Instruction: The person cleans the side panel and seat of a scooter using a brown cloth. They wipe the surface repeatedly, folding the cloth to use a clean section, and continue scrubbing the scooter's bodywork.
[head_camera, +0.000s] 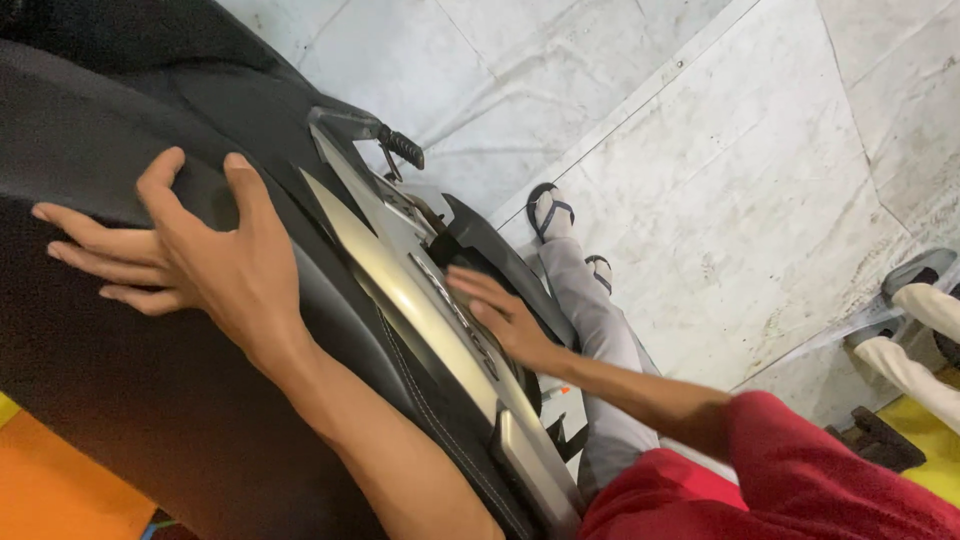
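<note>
A black scooter seat (110, 400) fills the left half of the view. My left hand (190, 260) lies flat on it with the fingers spread, pressing on the seat cover and holding nothing. My right hand (505, 315) reaches from a red sleeve and rests with straight fingers on the silver side panel (420, 300) that runs below the seat edge. Neither hand grips anything.
A black footpeg (402, 148) on a silver bracket sticks out above the panel. My grey-trousered legs and sandalled foot (552, 212) stand on the pale marble floor (740, 180). Another person's leg and shoe (915, 275) are at the right edge. An orange surface (60, 485) shows at bottom left.
</note>
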